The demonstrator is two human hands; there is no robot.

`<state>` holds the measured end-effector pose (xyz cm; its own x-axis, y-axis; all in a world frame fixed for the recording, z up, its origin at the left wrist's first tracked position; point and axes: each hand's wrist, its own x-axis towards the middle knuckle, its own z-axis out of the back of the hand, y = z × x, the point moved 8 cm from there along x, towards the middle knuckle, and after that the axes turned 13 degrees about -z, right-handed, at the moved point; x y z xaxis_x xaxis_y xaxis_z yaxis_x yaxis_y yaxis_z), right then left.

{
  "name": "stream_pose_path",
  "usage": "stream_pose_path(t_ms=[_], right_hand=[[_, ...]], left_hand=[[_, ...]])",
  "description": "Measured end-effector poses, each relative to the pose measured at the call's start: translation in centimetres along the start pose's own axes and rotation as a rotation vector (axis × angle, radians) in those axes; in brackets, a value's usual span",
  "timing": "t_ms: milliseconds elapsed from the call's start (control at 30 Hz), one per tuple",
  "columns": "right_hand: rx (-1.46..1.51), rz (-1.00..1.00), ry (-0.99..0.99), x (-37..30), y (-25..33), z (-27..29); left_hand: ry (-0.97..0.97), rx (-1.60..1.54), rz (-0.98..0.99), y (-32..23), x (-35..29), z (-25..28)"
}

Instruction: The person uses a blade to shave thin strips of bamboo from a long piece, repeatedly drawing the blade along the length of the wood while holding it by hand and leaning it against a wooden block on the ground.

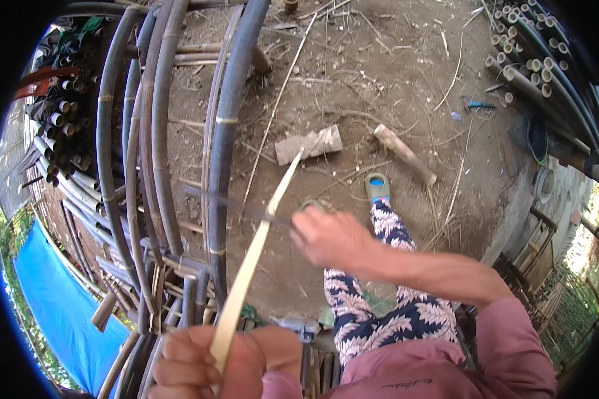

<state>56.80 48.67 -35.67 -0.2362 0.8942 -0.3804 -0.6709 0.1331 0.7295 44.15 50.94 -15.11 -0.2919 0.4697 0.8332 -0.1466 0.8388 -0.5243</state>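
Note:
A long pale bamboo strip (241, 292) slants up and away from my left hand (203, 364), whose fingers are wrapped round its near end. The strip's far tip is over a short wooden block (323, 141) on the ground. My right hand (333, 241) is closed on the handle of a long-bladed knife (236, 205). Motion smears the dark blade, which points left and crosses the strip around its middle. Whether the edge is cutting into the strip I cannot tell. The knife's handle is mostly hidden by my fingers.
A rack of curved bamboo poles (221, 126) stands close on my left. A short log (406, 154) lies beyond my sandalled foot (377, 186). Cut bamboo tubes (532, 70) are stacked at the far right, and a blue tarp (60, 292) spreads at the left.

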Motion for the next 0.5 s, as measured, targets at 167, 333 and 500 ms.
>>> stream_pose_path(t_ms=[167,333,500], right_hand=[[0.014,0.307,-0.196,-1.6,4.1,2.9],[-0.234,-0.301,0.083,2.8,-15.5,-6.2],[-0.301,-0.264,0.099,6.3,-22.4,-10.7]], left_hand=[[0.01,0.01,-0.017,-1.0,0.5,-0.2],[-0.05,0.049,-0.005,0.1,-0.4,0.4],[-0.026,0.11,0.038,5.5,-5.9,3.2]])
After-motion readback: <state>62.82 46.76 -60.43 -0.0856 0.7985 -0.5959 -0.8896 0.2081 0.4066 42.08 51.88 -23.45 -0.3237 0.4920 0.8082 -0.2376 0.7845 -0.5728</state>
